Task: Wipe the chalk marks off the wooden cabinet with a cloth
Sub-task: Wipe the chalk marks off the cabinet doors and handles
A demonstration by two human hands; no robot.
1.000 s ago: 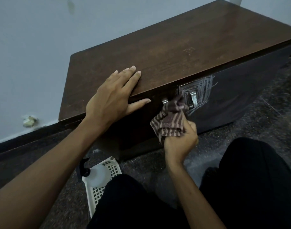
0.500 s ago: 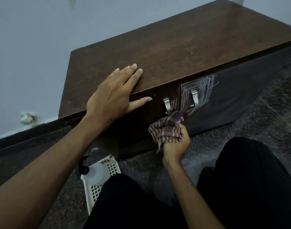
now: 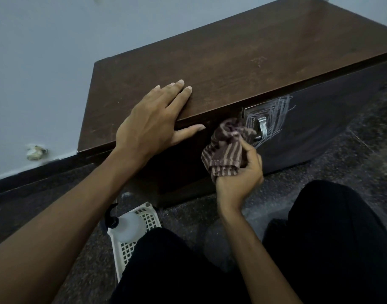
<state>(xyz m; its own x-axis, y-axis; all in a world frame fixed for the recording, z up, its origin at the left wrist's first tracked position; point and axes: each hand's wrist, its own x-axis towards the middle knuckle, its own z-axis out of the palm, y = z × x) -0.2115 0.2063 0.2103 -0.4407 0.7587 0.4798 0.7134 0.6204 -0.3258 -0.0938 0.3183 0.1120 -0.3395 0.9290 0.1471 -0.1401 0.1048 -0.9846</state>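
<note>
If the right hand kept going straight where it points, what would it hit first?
Probably the dark wooden cabinet, beside its silver metal handle: the brown striped cloth in the right hand looks nearly touching there.

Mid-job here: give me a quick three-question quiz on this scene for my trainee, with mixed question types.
1. True or false: the left hand rests with straight fingers on top of the cabinet.
2. What holds the striped cloth? A: the right hand. B: the left hand. C: nothing; it lies on the cabinet top.
3. Fill in: the chalk marks on the cabinet front surround a metal ____.

Key: 1 true; 2 A; 3 handle.
</note>
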